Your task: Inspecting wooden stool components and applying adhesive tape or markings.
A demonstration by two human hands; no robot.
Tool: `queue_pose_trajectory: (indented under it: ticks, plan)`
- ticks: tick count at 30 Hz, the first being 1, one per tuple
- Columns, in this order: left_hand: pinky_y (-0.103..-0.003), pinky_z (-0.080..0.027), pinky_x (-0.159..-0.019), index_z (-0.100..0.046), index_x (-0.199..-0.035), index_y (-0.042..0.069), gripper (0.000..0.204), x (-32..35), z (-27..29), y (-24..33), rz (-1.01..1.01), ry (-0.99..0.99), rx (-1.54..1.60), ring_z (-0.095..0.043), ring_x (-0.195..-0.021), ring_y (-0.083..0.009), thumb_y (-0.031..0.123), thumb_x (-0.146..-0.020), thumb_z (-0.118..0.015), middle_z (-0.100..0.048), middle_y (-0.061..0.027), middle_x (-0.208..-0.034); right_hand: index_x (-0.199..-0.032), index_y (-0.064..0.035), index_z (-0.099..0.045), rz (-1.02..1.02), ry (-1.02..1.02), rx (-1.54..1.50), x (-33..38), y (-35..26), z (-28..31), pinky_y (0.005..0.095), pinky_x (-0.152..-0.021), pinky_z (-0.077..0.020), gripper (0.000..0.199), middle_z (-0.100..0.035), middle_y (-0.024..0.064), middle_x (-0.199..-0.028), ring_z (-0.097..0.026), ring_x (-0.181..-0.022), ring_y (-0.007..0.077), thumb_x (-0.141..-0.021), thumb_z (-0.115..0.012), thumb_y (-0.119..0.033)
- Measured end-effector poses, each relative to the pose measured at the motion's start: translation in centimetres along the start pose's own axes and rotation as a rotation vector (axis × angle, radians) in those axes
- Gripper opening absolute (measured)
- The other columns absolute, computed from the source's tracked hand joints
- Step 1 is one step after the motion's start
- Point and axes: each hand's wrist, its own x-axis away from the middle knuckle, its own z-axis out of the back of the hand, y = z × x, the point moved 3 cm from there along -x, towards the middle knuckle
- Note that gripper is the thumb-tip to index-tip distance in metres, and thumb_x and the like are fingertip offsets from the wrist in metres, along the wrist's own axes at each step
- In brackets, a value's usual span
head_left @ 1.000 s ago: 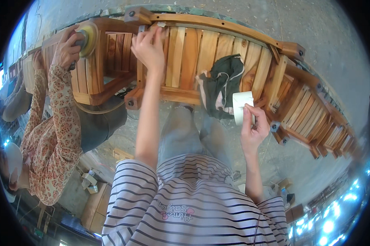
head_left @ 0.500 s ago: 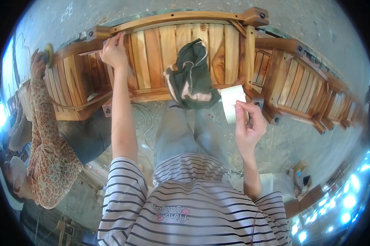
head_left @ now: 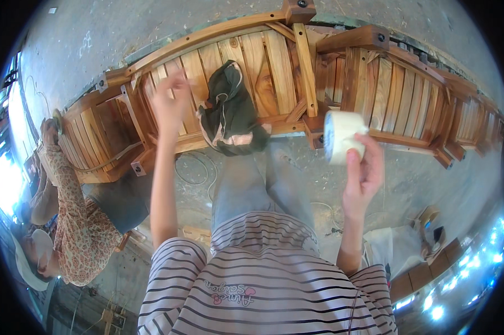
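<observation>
In my right hand (head_left: 364, 177) is a wide white roll of tape (head_left: 344, 134), gripped at its near edge between thumb and fingers. A blue inner side shows on the roll's left. My left hand (head_left: 170, 105) hovers above the slatted wooden furniture piece (head_left: 277, 72), left of the dark green cloth (head_left: 227, 111). Its fingers are smeared by motion, and whether they hold anything is not visible. Lying crumpled over the slats and the front rail, the cloth has pale pink patches and a light cord.
More slatted wooden pieces (head_left: 400, 95) stand in a row to the right. At the left, a co-worker in a patterned sleeve (head_left: 70, 206) holds a round pad against another wooden piece (head_left: 95, 134). A thin hose (head_left: 191, 183) loops on the concrete floor (head_left: 307, 195).
My left hand has left the far rail and come nearer, towards the cloth. My right hand has moved right with the tape roll. The whole view has shifted, so the furniture appears further left.
</observation>
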Motion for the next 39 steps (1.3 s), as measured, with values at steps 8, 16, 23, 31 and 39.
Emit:
queue_pose_trajectory:
  ticks: [8,16,23,31,39]
  plan:
    - [-0.048,-0.038,-0.104,-0.047,-0.142,0.021,0.080,3.9,-6.3,10.2,-0.027,-0.627,-0.125,-0.042,-0.127,-0.0412,0.026,-0.070,-0.081,-0.045,-0.0158,-0.137,-0.124,-0.0003,-0.055,-0.006,0.170,0.155,-4.8,0.8,0.0,0.0251,-0.086,-0.0473,0.026,-0.060,0.0097,-0.120,-0.059,-0.102,0.0131,-0.098,-0.055,-0.005]
    - [-0.043,-0.045,-0.092,-0.070,-0.105,0.008,0.043,4.2,-3.9,7.4,0.226,-0.705,0.033,-0.057,-0.108,-0.0336,-0.006,-0.066,-0.061,-0.059,-0.0079,-0.113,-0.123,-0.0009,-0.056,-0.106,0.097,0.128,-6.9,2.9,-2.5,0.0233,-0.087,-0.0452,0.025,-0.060,0.0081,-0.120,-0.057,-0.103,0.0109,-0.099,-0.054,-0.005]
    - [-0.040,-0.036,-0.093,-0.070,-0.113,0.019,0.043,0.1,-5.3,10.2,-0.064,-0.353,-0.154,-0.054,-0.110,-0.0221,0.004,-0.074,-0.061,-0.059,-0.0017,-0.110,-0.122,0.0000,-0.056,-0.075,0.058,0.241,-7.5,3.9,-4.6,0.0241,-0.091,-0.0425,0.024,-0.059,0.0084,-0.121,-0.055,-0.108,0.0128,-0.100,-0.053,-0.006]
    - [-0.040,-0.042,-0.079,-0.038,-0.148,0.032,0.068,-6.5,-11.4,10.2,-0.195,-0.498,-0.502,-0.060,-0.051,-0.0250,0.017,-0.086,-0.062,-0.061,-0.0064,-0.059,-0.114,0.0039,-0.061,0.062,0.084,0.522,-7.4,6.0,-7.0,0.0318,-0.084,-0.0504,0.020,-0.067,0.0155,-0.107,-0.065,-0.095,0.0231,-0.097,-0.055,-0.004]
    - [-0.043,-0.049,-0.070,-0.035,-0.147,0.040,0.067,-8.3,-11.4,9.0,-0.244,-0.487,-0.556,-0.061,-0.049,-0.0279,0.021,-0.089,-0.061,-0.058,-0.0087,-0.053,-0.113,0.0048,-0.062,0.048,0.075,0.625,-7.5,6.4,-7.0,0.0321,-0.080,-0.0524,0.020,-0.068,0.0162,-0.105,-0.067,-0.090,0.0257,-0.095,-0.057,-0.002]
